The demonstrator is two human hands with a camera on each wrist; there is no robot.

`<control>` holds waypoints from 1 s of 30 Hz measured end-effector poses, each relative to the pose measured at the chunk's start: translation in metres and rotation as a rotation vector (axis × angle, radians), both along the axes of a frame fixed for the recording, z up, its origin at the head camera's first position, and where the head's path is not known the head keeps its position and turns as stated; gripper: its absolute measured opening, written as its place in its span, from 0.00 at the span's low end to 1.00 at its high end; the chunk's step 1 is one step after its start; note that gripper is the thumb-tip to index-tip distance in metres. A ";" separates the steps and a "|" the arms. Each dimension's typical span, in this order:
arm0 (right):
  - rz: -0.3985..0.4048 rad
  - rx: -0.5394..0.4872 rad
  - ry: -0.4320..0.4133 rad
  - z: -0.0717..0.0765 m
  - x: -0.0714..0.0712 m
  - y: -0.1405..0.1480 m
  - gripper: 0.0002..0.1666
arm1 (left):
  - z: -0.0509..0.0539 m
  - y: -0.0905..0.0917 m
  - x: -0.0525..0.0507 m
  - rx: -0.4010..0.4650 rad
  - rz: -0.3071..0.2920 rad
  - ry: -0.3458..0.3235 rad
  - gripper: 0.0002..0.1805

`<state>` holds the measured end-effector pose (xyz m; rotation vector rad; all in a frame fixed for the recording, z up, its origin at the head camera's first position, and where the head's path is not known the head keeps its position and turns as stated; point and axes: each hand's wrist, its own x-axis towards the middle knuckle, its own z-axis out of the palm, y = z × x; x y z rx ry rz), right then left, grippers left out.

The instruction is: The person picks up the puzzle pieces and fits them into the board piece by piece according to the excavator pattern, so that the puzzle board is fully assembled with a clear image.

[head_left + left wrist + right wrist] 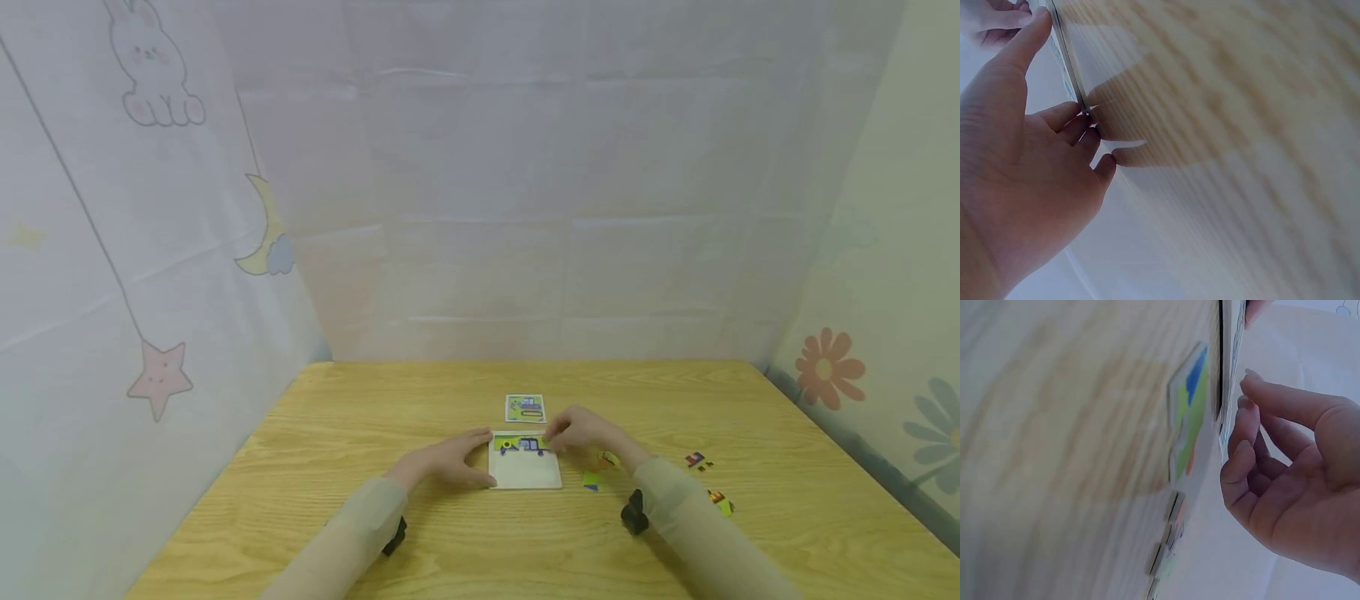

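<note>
A white puzzle tray (525,475) lies on the table, its far part filled with pieces (528,444) forming a purple vehicle on green. My left hand (448,459) rests along the tray's left side, thumb at the near corner and fingers toward the far corner. In the left wrist view, that hand (1041,150) touches the tray edge (1071,62). My right hand (585,428) is at the tray's far right corner, fingers bent and thumb near the index finger. In the right wrist view, no piece shows between the fingertips of this hand (1297,456).
Behind the tray lies a square picture card (525,408) with a similar vehicle. Loose pieces lie to the right: a green and blue one (591,480), an orange and green one (607,459), a dark group (696,459), and another group (722,502). Patterned cloth walls (465,183) surround the table.
</note>
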<state>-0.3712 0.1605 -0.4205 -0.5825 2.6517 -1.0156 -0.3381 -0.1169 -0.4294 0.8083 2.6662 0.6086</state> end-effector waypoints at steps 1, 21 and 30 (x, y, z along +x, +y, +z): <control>0.008 0.006 -0.007 0.000 0.001 0.001 0.04 | 0.000 0.000 0.000 0.000 0.001 -0.001 0.46; 0.064 -0.040 -0.029 0.003 0.006 0.017 0.12 | 0.000 0.002 0.000 -0.004 0.003 0.008 0.46; 0.062 -0.138 0.069 0.007 0.008 0.034 0.16 | -0.002 0.001 -0.001 0.000 0.007 0.008 0.47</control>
